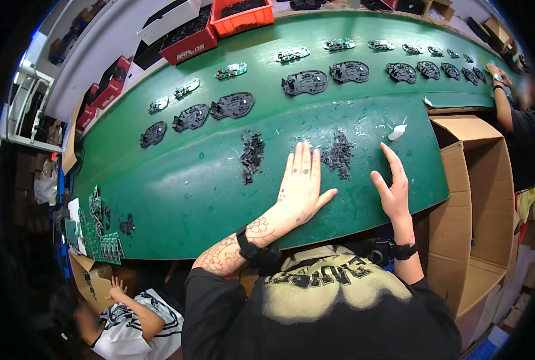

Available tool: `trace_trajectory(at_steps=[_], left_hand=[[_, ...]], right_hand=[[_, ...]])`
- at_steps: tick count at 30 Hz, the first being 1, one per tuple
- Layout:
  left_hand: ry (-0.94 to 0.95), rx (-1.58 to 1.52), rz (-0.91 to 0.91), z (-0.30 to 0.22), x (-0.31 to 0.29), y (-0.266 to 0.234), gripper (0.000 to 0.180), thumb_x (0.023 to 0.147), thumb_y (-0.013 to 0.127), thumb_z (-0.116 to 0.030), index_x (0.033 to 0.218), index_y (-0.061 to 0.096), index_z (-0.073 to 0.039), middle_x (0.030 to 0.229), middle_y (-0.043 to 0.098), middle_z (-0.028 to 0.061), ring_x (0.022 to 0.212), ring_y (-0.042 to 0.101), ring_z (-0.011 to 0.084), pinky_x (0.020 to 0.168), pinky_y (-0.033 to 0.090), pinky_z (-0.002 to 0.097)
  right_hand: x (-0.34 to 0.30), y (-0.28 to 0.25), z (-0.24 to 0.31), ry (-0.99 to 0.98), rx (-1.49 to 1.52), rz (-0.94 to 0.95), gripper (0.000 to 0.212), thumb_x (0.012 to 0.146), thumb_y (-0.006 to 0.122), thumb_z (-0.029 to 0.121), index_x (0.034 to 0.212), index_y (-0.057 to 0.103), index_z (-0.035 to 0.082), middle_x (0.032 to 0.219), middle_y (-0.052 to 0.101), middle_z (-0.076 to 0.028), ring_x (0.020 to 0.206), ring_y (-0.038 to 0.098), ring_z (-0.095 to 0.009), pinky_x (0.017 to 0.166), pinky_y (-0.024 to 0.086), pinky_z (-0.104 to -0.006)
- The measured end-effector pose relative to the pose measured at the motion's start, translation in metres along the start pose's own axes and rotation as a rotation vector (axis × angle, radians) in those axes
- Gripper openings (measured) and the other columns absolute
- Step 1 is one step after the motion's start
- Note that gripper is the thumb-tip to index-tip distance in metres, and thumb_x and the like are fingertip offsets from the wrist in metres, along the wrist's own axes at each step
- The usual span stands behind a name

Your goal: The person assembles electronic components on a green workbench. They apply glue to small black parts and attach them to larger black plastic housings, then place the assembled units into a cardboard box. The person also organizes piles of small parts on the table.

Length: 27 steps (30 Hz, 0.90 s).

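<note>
My left hand [302, 183] is spread over the green tabletop [201, 198], palm down with the fingers stretched out. It lies between two piles of small black parts: a looser pile of longer pieces [252, 157] to its left and a pile of finer pieces [339, 156] just to its right. My right hand [393, 191], fingers apart and holding nothing, hovers near the table's right side. Beyond its fingertips is a small white squeeze bottle [397, 131]. Farther back, several black plastic shells [304, 82] form a row, with green circuit boards [292, 54] in another row behind them.
An orange bin [242, 19] and a red box [189, 45] of black parts stand at the back. Open cardboard boxes [450, 222] are beside the table's right edge. More circuit boards [111, 247] lie at the left corner. Other people sit at lower left [138, 327] and far right [526, 129].
</note>
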<state>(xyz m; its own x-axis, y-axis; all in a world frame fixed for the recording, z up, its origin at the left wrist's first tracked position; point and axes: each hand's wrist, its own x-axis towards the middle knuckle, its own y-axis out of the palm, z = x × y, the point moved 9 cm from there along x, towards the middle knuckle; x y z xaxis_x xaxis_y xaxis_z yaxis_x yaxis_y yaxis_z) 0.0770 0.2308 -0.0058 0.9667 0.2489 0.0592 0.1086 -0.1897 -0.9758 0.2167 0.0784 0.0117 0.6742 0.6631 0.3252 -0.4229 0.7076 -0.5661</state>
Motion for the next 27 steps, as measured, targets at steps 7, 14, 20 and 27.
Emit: trace_trajectory(at_steps=[7,14,20,27], left_hand=[[0.019,-0.008,-0.016,-0.005,0.005,-0.002,0.099,0.095,0.054,-0.057,0.153,0.017,0.013,0.161,0.014,0.0316,0.153,0.01,0.0425,0.122,0.01,0.0552],[-0.025,-0.016,0.017,0.003,-0.007,-0.002,0.098,0.095,0.049,-0.062,0.154,0.018,0.011,0.163,0.016,0.0281,0.154,0.009,0.0384,0.122,0.007,0.0564],[-0.19,0.055,0.027,0.038,-0.028,-0.01,0.098,0.093,0.052,-0.061,0.154,0.021,0.009,0.162,0.016,0.0282,0.153,0.009,0.0402,0.122,0.007,0.0582],[-0.102,-0.15,-0.079,0.166,-0.01,-0.052,0.078,0.096,0.056,-0.046,0.156,0.028,-0.005,0.164,0.023,0.0187,0.154,0.014,0.0346,0.123,0.009,0.053]], right_hand=[[-0.001,0.004,0.004,-0.007,-0.001,0.012,0.061,0.091,0.068,0.021,0.145,0.047,0.002,0.144,0.052,-0.021,0.135,0.049,-0.035,0.113,0.037,-0.0427],[-0.003,0.01,0.004,0.01,0.016,0.014,0.061,0.09,0.069,0.016,0.145,0.047,0.002,0.144,0.053,-0.018,0.134,0.05,-0.033,0.112,0.038,-0.0415],[-0.002,0.015,0.009,0.005,-0.023,0.029,0.061,0.091,0.069,0.017,0.146,0.046,0.002,0.145,0.052,-0.017,0.135,0.049,-0.033,0.113,0.037,-0.0416],[-0.003,0.017,0.013,-0.011,-0.032,0.019,0.06,0.091,0.068,0.019,0.145,0.047,0.002,0.143,0.053,-0.018,0.134,0.05,-0.032,0.113,0.037,-0.0413]])
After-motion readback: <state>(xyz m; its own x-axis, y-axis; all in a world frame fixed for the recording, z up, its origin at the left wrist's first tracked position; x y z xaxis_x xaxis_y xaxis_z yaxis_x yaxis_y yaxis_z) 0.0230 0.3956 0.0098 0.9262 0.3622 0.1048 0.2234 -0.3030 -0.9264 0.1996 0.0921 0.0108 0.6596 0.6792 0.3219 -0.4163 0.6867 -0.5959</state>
